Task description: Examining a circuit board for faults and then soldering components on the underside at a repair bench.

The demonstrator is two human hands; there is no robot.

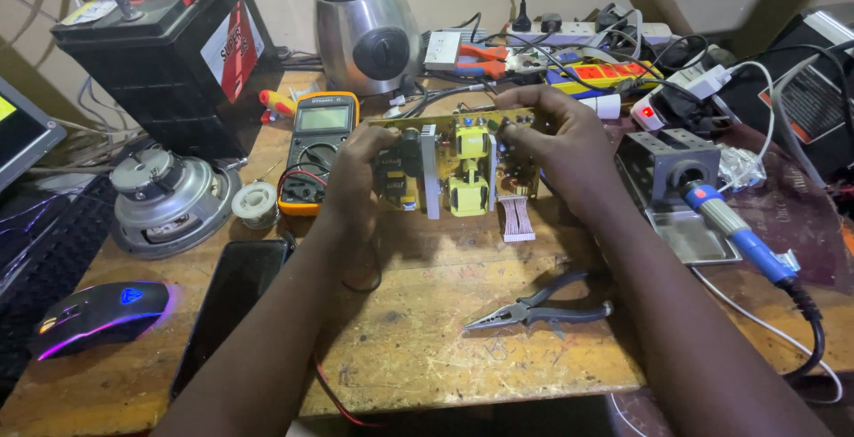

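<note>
The light is soft and a bit dim, and it looks warm and yellow on my wooden table. A big dark shadow sits on the wall at the top right. My arms look dark near the bottom of the picture. The silver blender base has a shiny spot on it. The mouse glows blue and purple. Things at the edges look stretched and bent. The middle is sharp.

A red and white label sits on the black battery's side, far left of my bench. The yellow meter's grey screen faces up. A lit monitor corner shows at left.
</note>
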